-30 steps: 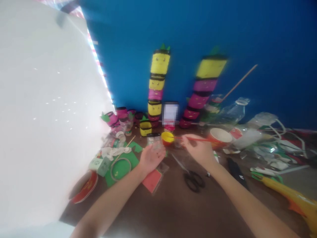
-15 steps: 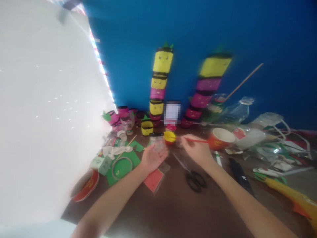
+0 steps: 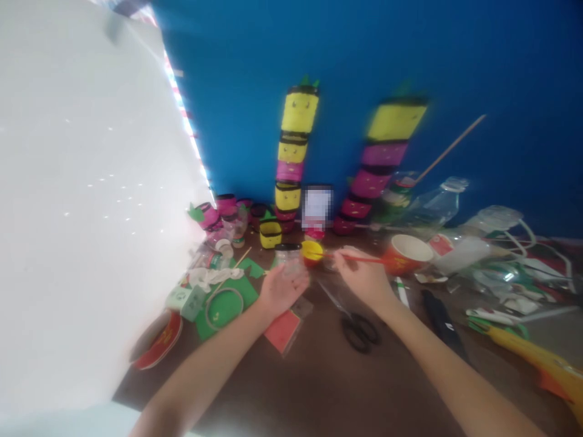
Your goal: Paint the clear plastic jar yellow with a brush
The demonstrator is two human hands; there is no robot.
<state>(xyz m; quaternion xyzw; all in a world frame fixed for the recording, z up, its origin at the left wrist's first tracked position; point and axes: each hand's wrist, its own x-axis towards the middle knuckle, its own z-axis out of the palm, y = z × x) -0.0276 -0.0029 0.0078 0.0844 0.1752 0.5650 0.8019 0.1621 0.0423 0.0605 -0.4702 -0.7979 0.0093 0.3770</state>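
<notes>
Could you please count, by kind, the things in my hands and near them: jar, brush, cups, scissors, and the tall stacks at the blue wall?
Clear jar, in the left hand: 1
Red brush, in the right hand: 1
Yellow cup: 1
Red paper cup: 1
Black scissors: 1
Tall stacks: 2
Total: 7

A deep blue wall (image 3: 364,48) fills the top of the frame; before it the centre jar stack (image 3: 291,152) and the right jar stack (image 3: 382,155) show yellow and pink wraps banded in black. Lower down: black-lidded clear jar (image 3: 288,261), red-handled paintbrush (image 3: 362,259), yellow paint pot (image 3: 311,250), orange-red paper cup (image 3: 405,256), green foam sheet (image 3: 248,290), black-handled scissors (image 3: 359,332), dark brown table (image 3: 319,388).
</notes>
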